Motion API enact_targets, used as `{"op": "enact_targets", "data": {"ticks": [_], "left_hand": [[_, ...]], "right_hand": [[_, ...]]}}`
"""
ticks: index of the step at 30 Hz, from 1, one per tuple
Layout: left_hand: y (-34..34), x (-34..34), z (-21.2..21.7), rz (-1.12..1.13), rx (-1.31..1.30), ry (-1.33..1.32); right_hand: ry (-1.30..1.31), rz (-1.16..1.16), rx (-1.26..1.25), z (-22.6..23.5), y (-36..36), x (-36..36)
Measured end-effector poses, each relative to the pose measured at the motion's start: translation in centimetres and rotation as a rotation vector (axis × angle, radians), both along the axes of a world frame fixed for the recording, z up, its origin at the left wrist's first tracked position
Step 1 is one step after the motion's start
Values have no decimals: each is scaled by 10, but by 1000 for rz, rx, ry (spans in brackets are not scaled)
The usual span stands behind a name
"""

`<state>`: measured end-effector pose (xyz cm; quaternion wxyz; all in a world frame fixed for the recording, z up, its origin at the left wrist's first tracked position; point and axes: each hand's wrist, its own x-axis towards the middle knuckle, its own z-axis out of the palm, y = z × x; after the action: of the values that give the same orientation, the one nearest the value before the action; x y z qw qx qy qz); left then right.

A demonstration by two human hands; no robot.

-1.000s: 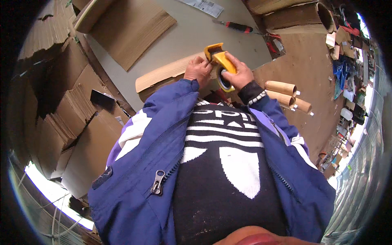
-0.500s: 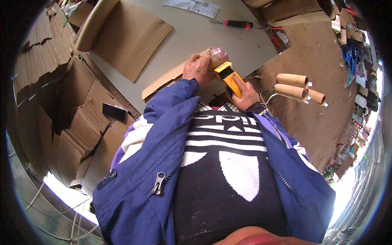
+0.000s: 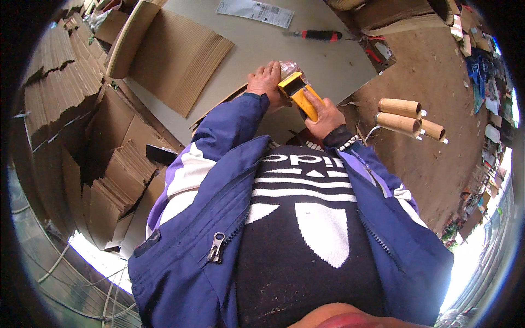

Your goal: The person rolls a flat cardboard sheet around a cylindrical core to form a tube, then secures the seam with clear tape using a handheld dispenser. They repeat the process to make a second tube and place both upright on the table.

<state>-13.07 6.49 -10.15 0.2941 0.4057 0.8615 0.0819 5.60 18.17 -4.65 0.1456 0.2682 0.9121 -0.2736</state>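
Head view: the right hand [image 3: 326, 116] is wrapped around a yellow tape dispenser [image 3: 298, 93], holding it just above the pale grey table [image 3: 257, 49]. The left hand [image 3: 266, 82] lies flat with fingers spread on a clear plastic-wrapped piece [image 3: 286, 68] touching the dispenser's head, gripping nothing. A red-handled screwdriver [image 3: 314, 35] lies farther up the table; three cardboard tubes [image 3: 407, 117] sit on the dirt floor at the right
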Motion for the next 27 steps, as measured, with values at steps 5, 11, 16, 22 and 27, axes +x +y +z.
{"op": "enact_targets", "data": {"ticks": [5,11,16,22,27], "left_hand": [[2,-4,-24,39,-49,-13],[-1,-5,-20,120,25,-55],[7,-14,-2,104,-74,-154],[-2,-51,-50,167,5,-343],[-28,-109,-86,356,127,-870]], "right_hand": [[170,30,-70,34,5,-1],[148,55,-67,76,2,70],[-39,36,20,33,9,113],[103,122,111,-43,21,53],[90,210,88,-31,33,-8]]}}
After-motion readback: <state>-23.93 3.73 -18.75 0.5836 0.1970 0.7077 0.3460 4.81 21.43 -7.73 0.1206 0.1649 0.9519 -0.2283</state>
